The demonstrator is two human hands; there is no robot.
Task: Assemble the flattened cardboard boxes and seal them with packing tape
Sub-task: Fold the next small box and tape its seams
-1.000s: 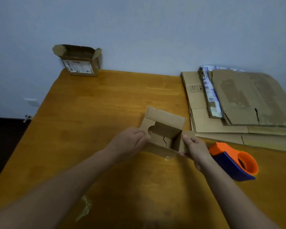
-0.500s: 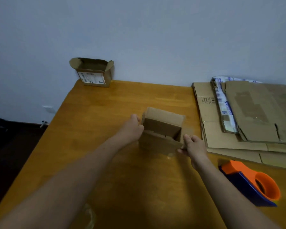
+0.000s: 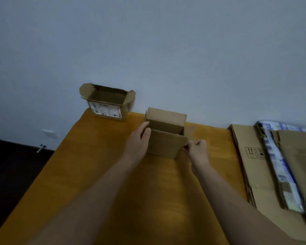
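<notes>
The bench (image 3: 95, 174) carries flattened cardboard (image 3: 251, 165) well to the right of the right grip (image 3: 196, 149). Between both grips stands the small box (image 3: 166, 144), open at the top. The left grip (image 3: 140, 140) lies spread flat against its side, and the right pinches its near corner. Uneven pressure could skew the walls or fold it flat.

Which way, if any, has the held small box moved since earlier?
Yes. The small box has slid away from the person to the far edge of the table, now much nearer the labelled open box.
</notes>
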